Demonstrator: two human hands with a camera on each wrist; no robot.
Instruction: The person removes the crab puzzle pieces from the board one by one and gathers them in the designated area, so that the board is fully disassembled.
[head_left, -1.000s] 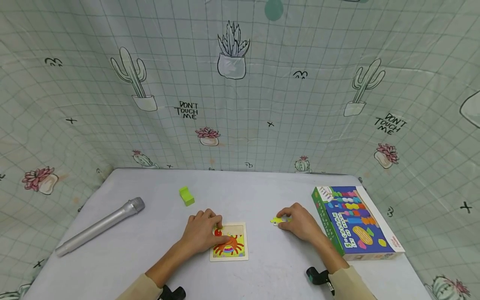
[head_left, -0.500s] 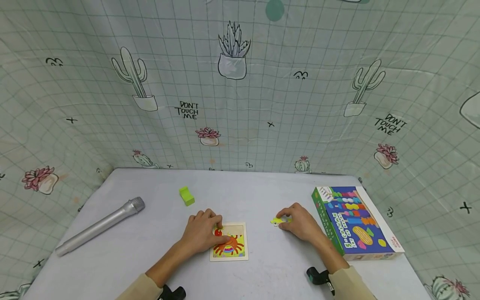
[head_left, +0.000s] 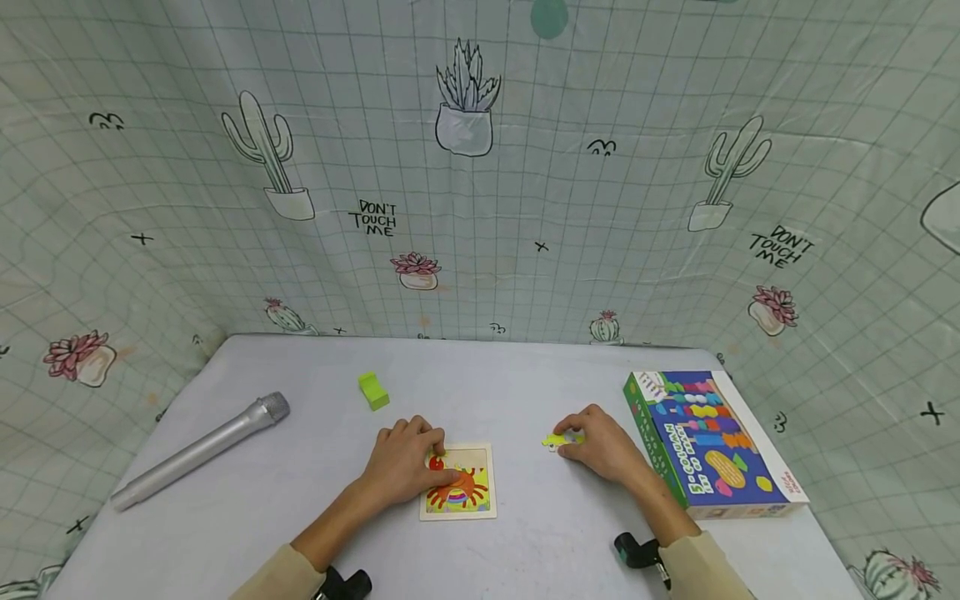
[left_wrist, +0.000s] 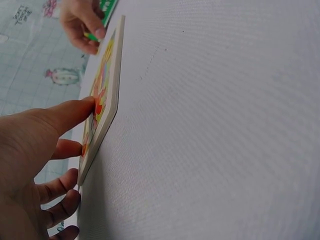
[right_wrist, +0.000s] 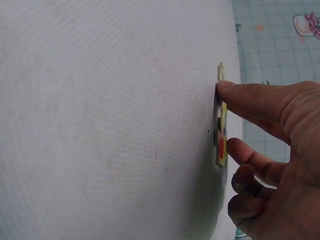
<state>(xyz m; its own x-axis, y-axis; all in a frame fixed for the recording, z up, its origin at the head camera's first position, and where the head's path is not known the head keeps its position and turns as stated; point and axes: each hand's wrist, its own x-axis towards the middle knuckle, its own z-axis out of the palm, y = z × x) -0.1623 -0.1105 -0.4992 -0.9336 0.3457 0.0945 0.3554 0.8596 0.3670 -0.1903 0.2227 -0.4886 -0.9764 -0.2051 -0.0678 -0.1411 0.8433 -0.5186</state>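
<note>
Thin yellow puzzle piece (head_left: 552, 439), lower centre-right, pinched by the right hand (head_left: 603, 447), could slip, being narrow. The left hand (head_left: 400, 463), fingers spread, could skew the square wooden crab-picture board (head_left: 474, 486), lower centre, by pressing

the board (head_left: 470, 457) looks wooden, the microphone (head_left: 199, 453) metallic.

Free way at 12 o'clock from the picture board (head_left: 472, 493)
Left hand (head_left: 405, 462) and microphone (head_left: 206, 451) block 9 o'clock; right hand (head_left: 602, 448) and big box (head_left: 712, 446) block 3. A green block (head_left: 373, 392) sits between 10 and 11.
</note>
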